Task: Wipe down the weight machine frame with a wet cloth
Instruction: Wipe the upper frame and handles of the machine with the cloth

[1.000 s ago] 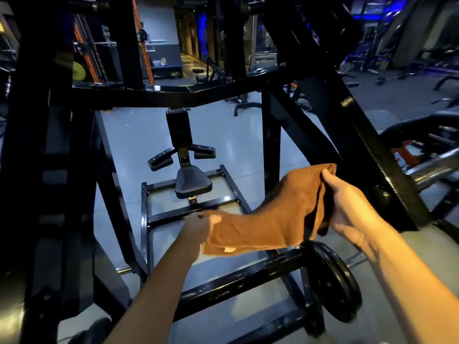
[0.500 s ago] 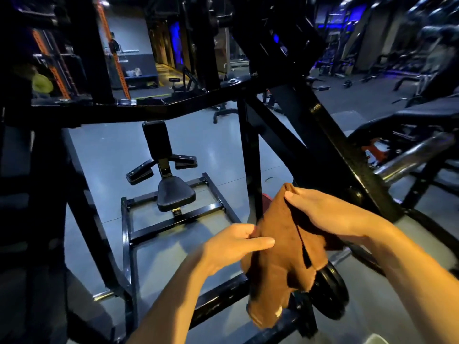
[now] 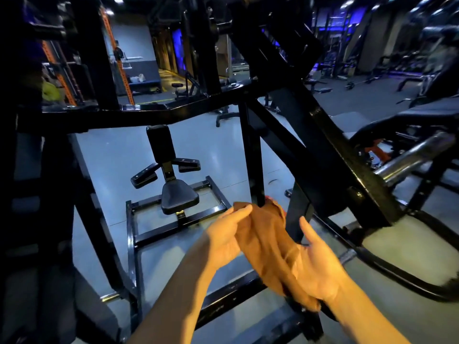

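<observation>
Cloth (image 3: 267, 242) between left hand (image 3: 227, 240) and right hand (image 3: 315, 266); seat (image 3: 179, 200) behind.

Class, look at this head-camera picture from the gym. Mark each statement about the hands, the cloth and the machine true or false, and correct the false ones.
1. The cloth is brown. True.
2. The left hand pinches the cloth's upper end. True.
3. The right hand grips the chrome bar. False: it is at the cloth's lower part, thumb up, well away from that bar.
4. The cloth lies on the black seat. False: it is held between both hands, nearer the camera than the seat.
5. The frame's upright post is black. True.
</observation>
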The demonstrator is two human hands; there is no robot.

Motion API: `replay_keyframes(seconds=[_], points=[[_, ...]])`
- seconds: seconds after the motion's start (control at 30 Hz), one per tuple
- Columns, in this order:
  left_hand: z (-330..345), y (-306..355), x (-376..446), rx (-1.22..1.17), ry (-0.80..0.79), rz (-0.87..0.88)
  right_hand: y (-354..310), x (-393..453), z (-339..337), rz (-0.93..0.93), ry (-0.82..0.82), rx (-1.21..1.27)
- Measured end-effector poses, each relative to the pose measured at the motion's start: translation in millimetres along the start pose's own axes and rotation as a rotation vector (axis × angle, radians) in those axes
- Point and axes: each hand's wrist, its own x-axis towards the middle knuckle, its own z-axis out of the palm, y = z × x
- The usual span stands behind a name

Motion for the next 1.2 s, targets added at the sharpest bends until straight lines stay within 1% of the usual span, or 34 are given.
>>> replay_keyframes(seconds=[0.07, 0.17, 0.23, 0.33, 0.37, 0.4, 0.5, 0.6, 0.67, 0.7, 0.8, 0.87, 1.0, 1.07, 1.1, 1.13, 1.2], points=[[-9.4, -7.1, 3.1, 0.042, 0.001, 0.008, 6.7, 7.6, 0.3, -0.065, 0.036, -0.129], [-19.8, -14.9, -4.2, 0.181, 0.039, 0.026, 3.0, 18.6, -2.0, -0.212, 0.205, -0.419], [-26.5, -17.0, -7.5, 0.318, 0.104, 0.017, 0.7, 19.4, -2.2, -0.296, 0.317, -0.671], [-37.6, -17.6, -8.7, 0.524, 0.245, 0.0, -1.5, 18.8, -5.1, -0.388, 0.504, -1.079], [-40.2, -19.3, -9.7, 0.583, 0.281, 0.0, -0.6, 18.7, -6.2, -0.435, 0.545, -1.12], [-41.9, -21.1, -11.3, 0.63, 0.312, 0.007, 0.4, 19.9, -6.1, -0.503, 0.561, -1.102], [-43.7, -24.7, -15.8, 0.665, 0.41, 0.084, 3.5, 23.8, -4.2, -0.686, 0.529, -1.059], [-50.4, -35.5, -22.8, 0.591, 0.501, 0.172, 12.3, 20.2, -3.1, -0.718, 0.484, -1.156], [-54.5, -44.2, -27.3, 0.591, 0.468, 0.242, 16.0, 20.2, -9.4, -0.705, 0.484, -1.214], [-56.9, -48.5, -29.8, 0.607, 0.424, 0.255, 17.3, 18.8, -11.6, -0.687, 0.494, -1.26], [-68.5, -61.4, -35.6, 0.682, 0.279, 0.238, 19.1, 16.0, -17.1, -0.599, 0.481, -1.391], [-82.0, -70.6, -34.2, 0.758, 0.236, 0.211, 17.8, 14.7, -21.2, -0.559, 0.485, -1.485], [-103.2, -89.0, -33.8, 1.102, 0.264, 0.263, 20.5, 15.2, -36.7, -0.512, 0.462, -1.758], [-113.5, -103.3, -32.4, 1.27, 0.246, 0.294, 26.4, 20.8, -50.9, -0.564, 0.43, -1.856], [-116.3, -106.7, -33.4, 1.334, 0.222, 0.289, 29.6, 20.5, -56.5, -0.605, 0.436, -1.87], [-120.5, -113.8, -33.8, 1.347, 0.188, 0.256, 35.2, 22.6, -65.1, -0.63, 0.44, -1.879], [-119.3, -119.8, -34.7, 1.21, 0.162, 0.113, 42.6, 30.7, -82.5, -0.597, 0.465, -1.846]])
